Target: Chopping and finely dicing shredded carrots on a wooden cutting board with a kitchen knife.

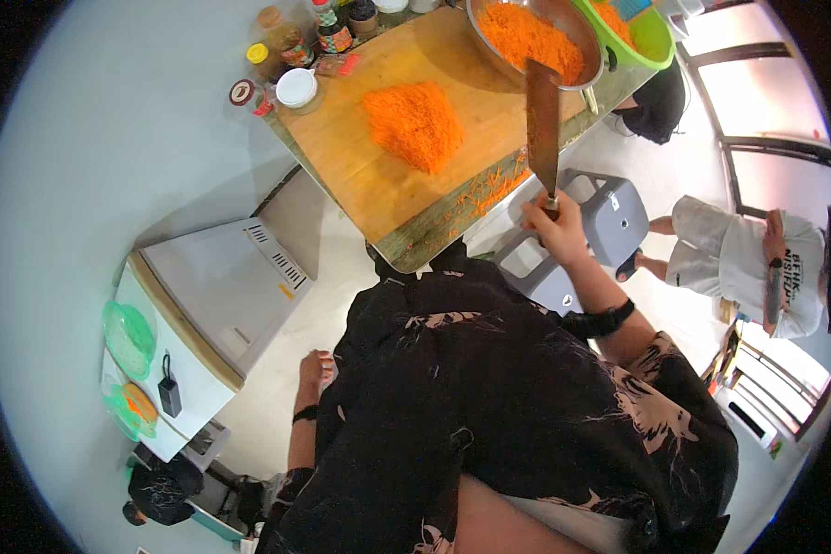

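My right hand grips the handle of a broad-bladed kitchen cleaver. The blade points away from me over the board's right edge, its tip overlapping the rim of a metal bowl in the picture. Shredded carrot fills much of that bowl. On the wooden cutting board lies a heap of finely shredded carrot, apart from the blade. Loose carrot shreds are scattered along the near edge of the table. My left hand hangs low beside my body, its fingers partly hidden.
Condiment bottles and a white-lidded jar line the board's left side. A green basin stands at back right. Grey stools are beside the table, a white refrigerator at left. Another person stands at right.
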{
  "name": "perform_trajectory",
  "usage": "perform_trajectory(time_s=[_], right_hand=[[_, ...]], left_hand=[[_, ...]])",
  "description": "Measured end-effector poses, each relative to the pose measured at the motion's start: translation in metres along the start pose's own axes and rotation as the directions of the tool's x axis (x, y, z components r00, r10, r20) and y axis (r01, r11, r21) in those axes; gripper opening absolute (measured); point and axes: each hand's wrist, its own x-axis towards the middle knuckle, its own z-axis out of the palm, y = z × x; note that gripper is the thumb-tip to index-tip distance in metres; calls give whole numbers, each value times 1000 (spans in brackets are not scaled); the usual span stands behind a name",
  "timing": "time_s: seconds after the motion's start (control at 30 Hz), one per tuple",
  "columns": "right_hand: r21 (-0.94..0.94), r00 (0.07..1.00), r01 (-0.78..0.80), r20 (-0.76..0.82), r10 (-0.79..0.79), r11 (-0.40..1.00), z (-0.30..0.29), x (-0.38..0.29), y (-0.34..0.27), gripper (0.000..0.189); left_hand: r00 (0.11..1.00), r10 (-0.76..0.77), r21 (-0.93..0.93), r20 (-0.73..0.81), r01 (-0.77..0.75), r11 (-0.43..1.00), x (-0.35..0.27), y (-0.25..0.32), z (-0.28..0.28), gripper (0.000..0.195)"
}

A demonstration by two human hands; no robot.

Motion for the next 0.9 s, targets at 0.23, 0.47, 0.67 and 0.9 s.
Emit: perform_trajectory(time_s=[0.23, 0.47, 0.67, 0.9], right_hand=[[-134, 947, -315, -118, 300, 940, 68, 83, 124, 36], [56, 991, -41, -123, 48, 998, 96, 98, 12, 27], [-277, 968, -106, -250, 35, 955, 98, 126, 53, 23], [-285, 967, -244, -143, 211, 927, 101, 145, 80, 20]], left_hand=[[994, -38, -174, -100, 20, 984, 20, 79, 0, 47], [985, -109, -219, -132, 79, 973, 21, 42, 0, 51], [966, -250, -227, -66, 230, 947, -2, -17, 15, 51], [959, -280, -291, -37, 258, 921, 14, -65, 26, 53]])
